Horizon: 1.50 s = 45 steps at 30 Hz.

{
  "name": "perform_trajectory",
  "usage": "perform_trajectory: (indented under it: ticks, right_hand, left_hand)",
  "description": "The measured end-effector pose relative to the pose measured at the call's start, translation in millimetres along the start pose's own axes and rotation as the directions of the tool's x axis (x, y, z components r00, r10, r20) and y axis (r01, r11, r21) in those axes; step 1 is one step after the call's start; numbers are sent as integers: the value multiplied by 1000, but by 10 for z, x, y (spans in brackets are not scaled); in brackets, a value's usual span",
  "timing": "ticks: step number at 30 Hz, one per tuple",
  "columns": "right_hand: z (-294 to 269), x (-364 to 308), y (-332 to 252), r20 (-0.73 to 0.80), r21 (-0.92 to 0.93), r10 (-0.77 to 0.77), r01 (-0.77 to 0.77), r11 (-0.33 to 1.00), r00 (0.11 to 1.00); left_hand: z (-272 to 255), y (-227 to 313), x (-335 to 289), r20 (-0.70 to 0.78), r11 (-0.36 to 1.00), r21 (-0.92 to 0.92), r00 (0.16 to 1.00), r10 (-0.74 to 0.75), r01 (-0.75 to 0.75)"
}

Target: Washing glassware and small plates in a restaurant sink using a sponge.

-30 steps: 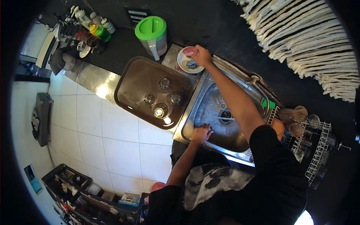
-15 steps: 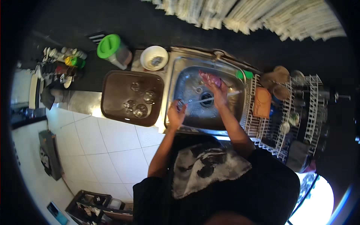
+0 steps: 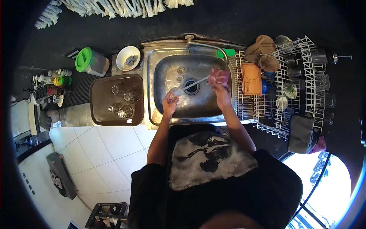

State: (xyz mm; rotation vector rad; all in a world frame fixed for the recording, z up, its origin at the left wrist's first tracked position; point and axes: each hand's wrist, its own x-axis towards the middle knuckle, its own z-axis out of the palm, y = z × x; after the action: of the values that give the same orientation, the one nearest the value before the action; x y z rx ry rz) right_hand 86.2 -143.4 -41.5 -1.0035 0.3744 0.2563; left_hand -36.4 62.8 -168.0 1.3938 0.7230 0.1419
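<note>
My left hand (image 3: 170, 105) is closed around a small clear glass (image 3: 173, 96) over the left side of the steel sink (image 3: 150, 87). In my right hand (image 3: 222, 95) is a crumpled pink cloth (image 3: 219, 77), held over the sink's right side, below the curved faucet (image 3: 207, 44). A thin stream of water (image 3: 196, 82) slants across the basin between the cloth and the glass, above the round drain (image 3: 191, 87). Two small clear glasses (image 3: 180, 79) stand in the basin near the drain.
Left of the sink, a brown tray (image 3: 100, 110) carries several clear glass pieces. Behind it are a white bowl (image 3: 122, 57) and a green-lidded pitcher (image 3: 84, 59). A white wire dish rack (image 3: 248, 103) with a wooden board (image 3: 251, 79) and cups stands right. A green object (image 3: 225, 53) lies behind the basin.
The view has shifted, showing more of the faucet. My right hand has turned, and the pink cloth is more bunched. My left hand still holds the small glass.
</note>
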Motion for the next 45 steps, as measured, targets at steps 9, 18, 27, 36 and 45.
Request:
perform_trajectory:
  ticks: [9, 18, 27, 36, 45]
  right_hand:
    - [-180, 70, 227, 219, -257, 36, 22, 966, 975]
    - [679, -125, 95, 402, 77, 7, -41, 996, 916]
    - [842, -140, -110, 569, -83, 91, -53, 995, 817]
    - [842, -313, -248, 638, -167, 65, 55, 984, 767]
    - [807, -301, -292, 744, -240, 35, 218, 946, 668]
  left_hand:
    - [-220, 639, -243, -52, 903, 336, 952, 300, -267]
    - [-107, 1869, -524, 77, 852, 443, 959, 274, -279]
    - [137, 2241, -579, 114, 957, -22, 950, 289, -289]
    - [389, 2277, -533, -91, 973, -60, 972, 216, -222]
    - [506, 2314, -417, -232, 937, -76, 920, 316, -341]
